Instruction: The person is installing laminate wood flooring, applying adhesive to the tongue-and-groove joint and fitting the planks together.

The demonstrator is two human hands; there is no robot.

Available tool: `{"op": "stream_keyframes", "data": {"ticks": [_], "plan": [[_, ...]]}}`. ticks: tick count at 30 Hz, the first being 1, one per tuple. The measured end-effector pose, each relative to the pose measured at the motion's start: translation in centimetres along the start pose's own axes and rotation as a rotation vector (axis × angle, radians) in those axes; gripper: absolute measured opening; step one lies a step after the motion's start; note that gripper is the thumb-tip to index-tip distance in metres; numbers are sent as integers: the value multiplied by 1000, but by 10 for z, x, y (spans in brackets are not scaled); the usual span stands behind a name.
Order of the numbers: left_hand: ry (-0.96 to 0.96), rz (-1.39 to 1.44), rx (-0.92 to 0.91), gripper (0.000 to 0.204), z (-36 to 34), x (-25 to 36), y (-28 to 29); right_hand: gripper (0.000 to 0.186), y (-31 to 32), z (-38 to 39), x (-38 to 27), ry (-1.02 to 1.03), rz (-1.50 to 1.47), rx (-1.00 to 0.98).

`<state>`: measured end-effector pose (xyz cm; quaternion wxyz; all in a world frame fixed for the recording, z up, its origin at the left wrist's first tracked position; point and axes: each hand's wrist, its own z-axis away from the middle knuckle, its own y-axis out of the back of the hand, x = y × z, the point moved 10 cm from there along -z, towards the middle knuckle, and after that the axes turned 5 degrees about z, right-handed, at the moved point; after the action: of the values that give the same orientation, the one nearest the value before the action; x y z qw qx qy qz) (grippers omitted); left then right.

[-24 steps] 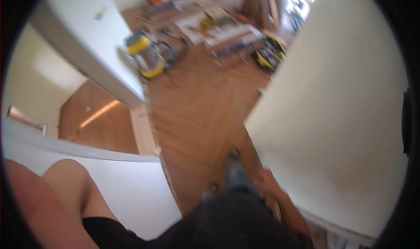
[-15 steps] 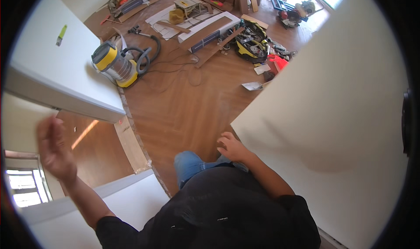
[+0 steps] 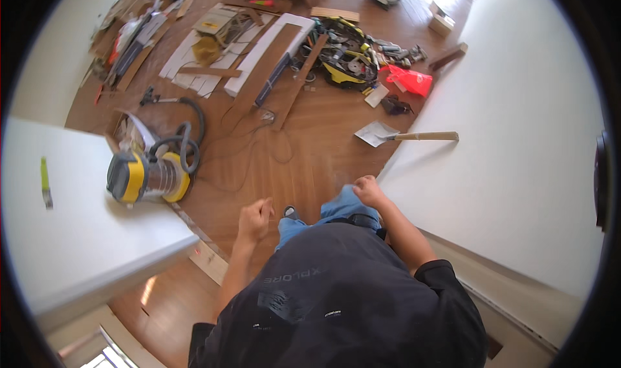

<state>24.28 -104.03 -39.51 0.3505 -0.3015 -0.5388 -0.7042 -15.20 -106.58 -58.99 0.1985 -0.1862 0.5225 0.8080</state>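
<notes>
Low in the view, my left hand hangs in front of my body with its fingers curled and nothing visible in them. To the right, my right hand is also loosely closed over my jeans, with nothing seen in it. Below them are my dark T-shirt and blue jeans, with one shoe on the herringbone wood floor. A dustpan or scoop with a wooden handle lies beyond my right hand. A yellow and grey canister vacuum with a looped hose stands beside the white wall at the left.
White walls flank me. Ahead lie loose planks and boards, a table saw on white sheets, a black and yellow tool bag, a red plastic bag, cables and a scrap pile. A doorway opens at lower left.
I have moved forward through the passage, so the vacuum and floor clutter sit nearer. My left hand has dropped from the raised position at the left toward my body; both hands are now curled.
</notes>
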Motion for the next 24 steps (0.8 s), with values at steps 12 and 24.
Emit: {"op": "stream_keyframes", "data": {"ticks": [12, 24], "plan": [[193, -399, -31, 15, -338, -187, 66, 46, 20, -148, 236, -631, -103, -300], [694, -193, -748, 23, -521, -167, -99, 36, 123, -487, 353, -763, -371, 97]]}}
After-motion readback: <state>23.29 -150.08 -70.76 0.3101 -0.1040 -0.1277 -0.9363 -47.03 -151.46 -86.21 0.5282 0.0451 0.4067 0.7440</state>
